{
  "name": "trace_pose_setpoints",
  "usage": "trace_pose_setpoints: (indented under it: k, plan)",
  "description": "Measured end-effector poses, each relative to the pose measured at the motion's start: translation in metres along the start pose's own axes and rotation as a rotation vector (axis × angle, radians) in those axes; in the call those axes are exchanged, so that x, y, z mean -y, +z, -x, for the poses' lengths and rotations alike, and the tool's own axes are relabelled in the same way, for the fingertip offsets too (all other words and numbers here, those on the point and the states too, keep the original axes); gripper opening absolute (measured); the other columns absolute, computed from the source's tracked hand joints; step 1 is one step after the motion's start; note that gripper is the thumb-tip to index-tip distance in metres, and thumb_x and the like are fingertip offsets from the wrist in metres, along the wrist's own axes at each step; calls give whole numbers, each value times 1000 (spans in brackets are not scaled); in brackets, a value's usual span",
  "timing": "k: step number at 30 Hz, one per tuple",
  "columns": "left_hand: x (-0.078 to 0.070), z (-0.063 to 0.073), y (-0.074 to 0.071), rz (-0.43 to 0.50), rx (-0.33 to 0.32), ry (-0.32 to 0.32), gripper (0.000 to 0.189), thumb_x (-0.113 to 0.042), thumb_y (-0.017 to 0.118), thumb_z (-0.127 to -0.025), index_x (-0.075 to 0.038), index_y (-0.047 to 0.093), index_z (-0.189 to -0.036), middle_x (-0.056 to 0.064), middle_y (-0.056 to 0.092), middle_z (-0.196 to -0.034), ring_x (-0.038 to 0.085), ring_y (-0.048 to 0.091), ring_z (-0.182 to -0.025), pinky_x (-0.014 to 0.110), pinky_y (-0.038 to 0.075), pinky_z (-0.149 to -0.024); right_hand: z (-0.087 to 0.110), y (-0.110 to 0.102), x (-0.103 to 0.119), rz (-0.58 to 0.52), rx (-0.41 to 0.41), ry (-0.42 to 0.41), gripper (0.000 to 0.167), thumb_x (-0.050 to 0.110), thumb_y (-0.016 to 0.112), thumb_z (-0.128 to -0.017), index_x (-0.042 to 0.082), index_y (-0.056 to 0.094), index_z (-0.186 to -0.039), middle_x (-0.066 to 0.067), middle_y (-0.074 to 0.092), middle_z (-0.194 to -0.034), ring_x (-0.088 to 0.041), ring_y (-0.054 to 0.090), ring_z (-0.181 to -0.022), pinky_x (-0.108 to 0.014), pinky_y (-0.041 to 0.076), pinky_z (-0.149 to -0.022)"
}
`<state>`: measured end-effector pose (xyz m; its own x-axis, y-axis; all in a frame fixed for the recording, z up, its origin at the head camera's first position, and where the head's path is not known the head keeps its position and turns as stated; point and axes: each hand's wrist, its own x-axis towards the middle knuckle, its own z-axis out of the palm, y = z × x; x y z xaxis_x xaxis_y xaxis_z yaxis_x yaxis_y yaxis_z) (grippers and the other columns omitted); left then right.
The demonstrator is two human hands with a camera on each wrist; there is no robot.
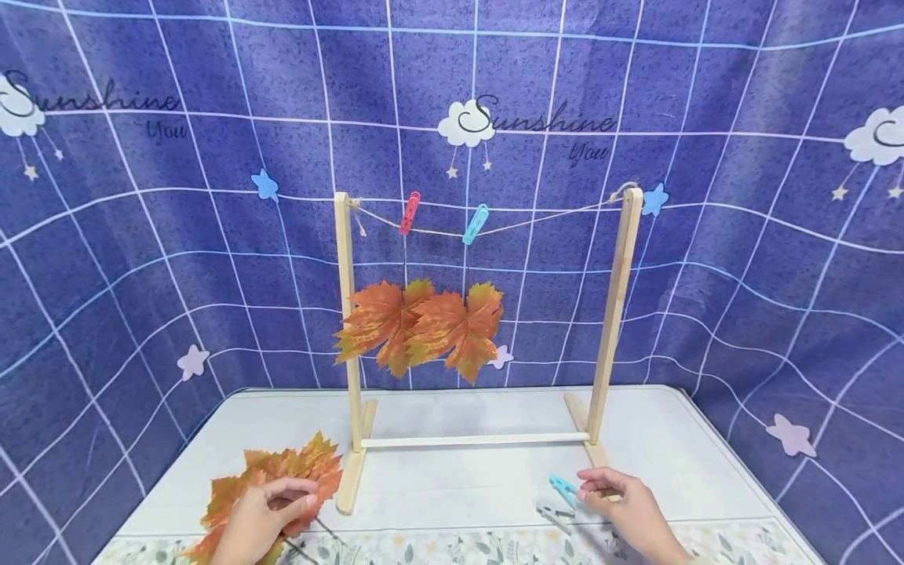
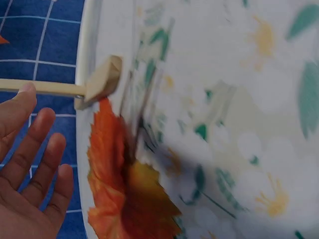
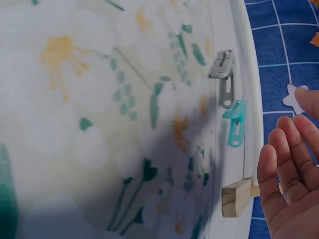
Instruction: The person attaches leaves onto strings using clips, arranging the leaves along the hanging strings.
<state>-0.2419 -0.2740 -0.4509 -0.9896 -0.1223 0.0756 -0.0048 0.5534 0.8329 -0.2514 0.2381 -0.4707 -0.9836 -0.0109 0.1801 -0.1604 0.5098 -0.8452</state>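
My left hand is over a pile of orange artificial maple leaves at the front left; its fingers are loosely bent and hold nothing. In the left wrist view, the leaves lie apart from the relaxed fingers. My right hand hovers just right of a teal clothespin and a grey clothespin. The right wrist view shows its fingers empty, with a gap to the teal clothespin. Two leaves hang from the string under a red clothespin and a blue clothespin.
A wooden frame stands on the white table, with a string tied between its posts and a low crossbar. Leaf stems stick out to the right of the pile. A blue patterned curtain surrounds the table.
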Motion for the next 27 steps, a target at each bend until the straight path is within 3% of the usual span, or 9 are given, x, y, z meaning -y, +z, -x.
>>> trace_pose_setpoints:
  k: [3,12,16,23,27]
  plan:
    - [8,0,-1,-36,27,16,22,-14,80,-87,-2,77,-105,6,75,-87,13,68,-73,27,55,-64,2,0,-3,2,19,-4,30,13,78,-88,-1,72,-114,-2,73,-92,-8,65,-83,-26,51,-72]
    - [33,0,-9,-235,143,187,19,-20,84,-82,-12,78,-99,-3,74,-86,3,65,-73,25,53,-67,6,5,-10,-13,59,-12,29,12,78,-88,-1,72,-113,-1,72,-91,-6,62,-82,-25,49,-72]
    - [37,-3,-11,-300,224,218,16,-21,83,-83,-15,77,-97,-7,72,-84,3,64,-71,25,52,-64,8,7,-12,-21,62,-29,28,11,78,-87,-2,72,-112,-2,72,-88,-5,62,-81,-25,50,-69]
    - [41,-8,-11,-417,300,316,14,-19,85,-81,-19,77,-93,-9,71,-84,-2,60,-70,26,50,-61,8,12,-19,6,94,-79,26,12,79,-87,-1,73,-108,3,71,-84,-3,61,-78,-25,51,-71]
    - [43,-9,-11,-421,344,315,15,-15,85,-80,-21,76,-91,-11,69,-83,-3,59,-71,26,49,-61,7,15,-21,18,131,-101,26,14,80,-86,-1,73,-106,4,69,-85,-3,60,-77,-24,51,-71]
